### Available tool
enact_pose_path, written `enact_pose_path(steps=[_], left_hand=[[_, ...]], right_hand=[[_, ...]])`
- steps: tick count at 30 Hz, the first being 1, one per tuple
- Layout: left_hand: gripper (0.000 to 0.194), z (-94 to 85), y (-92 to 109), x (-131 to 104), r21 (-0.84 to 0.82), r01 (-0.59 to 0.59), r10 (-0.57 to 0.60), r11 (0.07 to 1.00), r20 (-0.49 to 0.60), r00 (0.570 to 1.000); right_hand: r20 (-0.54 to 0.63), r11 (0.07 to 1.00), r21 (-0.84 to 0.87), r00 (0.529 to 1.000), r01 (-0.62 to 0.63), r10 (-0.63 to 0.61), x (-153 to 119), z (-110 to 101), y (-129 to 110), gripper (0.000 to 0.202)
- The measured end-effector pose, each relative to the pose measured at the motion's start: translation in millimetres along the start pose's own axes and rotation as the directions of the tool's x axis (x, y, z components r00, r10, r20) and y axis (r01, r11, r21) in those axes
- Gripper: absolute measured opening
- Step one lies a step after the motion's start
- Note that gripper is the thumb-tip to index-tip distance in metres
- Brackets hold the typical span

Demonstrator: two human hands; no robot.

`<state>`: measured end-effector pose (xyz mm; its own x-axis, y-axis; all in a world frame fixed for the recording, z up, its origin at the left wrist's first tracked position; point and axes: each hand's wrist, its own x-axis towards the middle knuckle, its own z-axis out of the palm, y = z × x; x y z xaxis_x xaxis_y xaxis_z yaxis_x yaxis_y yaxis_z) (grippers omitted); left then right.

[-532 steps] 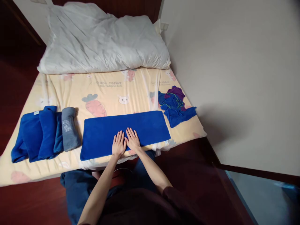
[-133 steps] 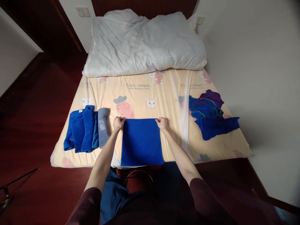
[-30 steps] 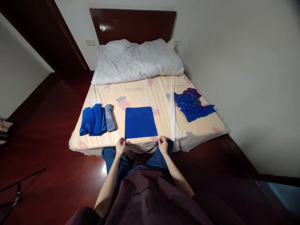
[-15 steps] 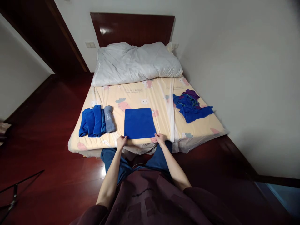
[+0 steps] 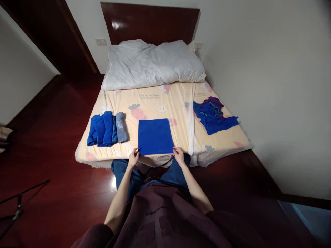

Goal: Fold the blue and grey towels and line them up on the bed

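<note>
A blue towel [image 5: 155, 136] lies flat as a near square at the front edge of the bed. My left hand [image 5: 133, 157] pinches its near left corner, fingers closed. At the near right corner, my right hand [image 5: 178, 156] grips the cloth between thumb and fingers. To the left lie several folded or rolled blue towels [image 5: 100, 131] side by side, with a rolled grey towel [image 5: 121, 127] against them. A loose heap of blue cloths [image 5: 216, 120] sits at the right, with a purple cloth [image 5: 215, 102] behind it.
The bed [image 5: 152, 98] has a yellow printed sheet under a thin clear cover. A white quilt [image 5: 155, 65] is bunched before the dark headboard [image 5: 152, 22]. A thin black stand [image 5: 19, 203] is on the floor at lower left. A wall [image 5: 271, 86] borders the right side.
The near edge of the blue towel and both hands holding it have come slightly closer to me. The view has shifted a little. The other towels have stayed in place.
</note>
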<state>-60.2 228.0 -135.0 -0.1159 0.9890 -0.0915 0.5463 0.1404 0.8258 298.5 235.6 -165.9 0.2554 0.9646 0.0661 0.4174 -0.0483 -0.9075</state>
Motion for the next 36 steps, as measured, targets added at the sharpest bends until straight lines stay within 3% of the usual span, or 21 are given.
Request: enact_pose_path(steps=[3, 9, 12, 17, 21, 25, 30, 36], left_hand=[[0.038, 1.8, -5.8, -7.0, -0.053, -0.068, 0.071, 0.996, 0.064, 0.995], [0.05, 2.3, -3.3, 1.3, -0.004, -0.117, 0.117, 0.993, 0.073, 0.99], [0.038, 2.6, -1.5, 10.0, 0.008, -0.146, 0.146, 0.989, 0.028, 0.989], [0.025, 2.3, -1.1, 23.0, 0.069, -0.209, 0.215, 0.976, -0.09, 0.973], [0.03, 0.0, -1.8, 26.2, 0.088, -0.293, 0.293, 0.952, 0.016, 0.956], [0.03, -0.1, -4.2, 24.3, 0.074, -0.255, 0.251, 0.964, 0.067, 0.966], [0.028, 2.8, -8.4, 25.4, 0.003, -0.204, 0.204, 0.979, -0.021, 0.979], [0.03, 4.2, -11.6, 33.5, 0.037, -0.093, 0.093, 0.995, -0.014, 0.996]], right_hand=[[0.092, 0.996, 0.057, 0.994, -0.069, 0.063, -8.4, -6.4, 4.4, 0.042], [0.104, 0.999, 0.041, 0.995, -0.004, -0.001, -6.0, -6.5, 0.6, 0.048], [0.044, 0.997, -0.053, 0.998, 0.053, -0.051, 0.2, -5.1, -3.5, 0.033], [0.053, 0.989, -0.071, 0.991, 0.126, -0.123, 10.5, -3.4, -9.1, 0.036], [0.178, 0.987, -0.003, 0.971, 0.16, -0.157, 19.3, -3.3, -6.3, 0.052], [0.187, 0.993, 0.057, 0.976, 0.106, -0.115, 27.3, -4.0, 1.5, 0.052], [0.173, 0.994, 0.11, 0.984, 0.03, -0.049, 30.2, -4.6, 7.5, 0.051], [0.095, 0.992, 0.127, 0.995, -0.007, -0.005, 32.4, -0.3, 2.2, 0.025]])
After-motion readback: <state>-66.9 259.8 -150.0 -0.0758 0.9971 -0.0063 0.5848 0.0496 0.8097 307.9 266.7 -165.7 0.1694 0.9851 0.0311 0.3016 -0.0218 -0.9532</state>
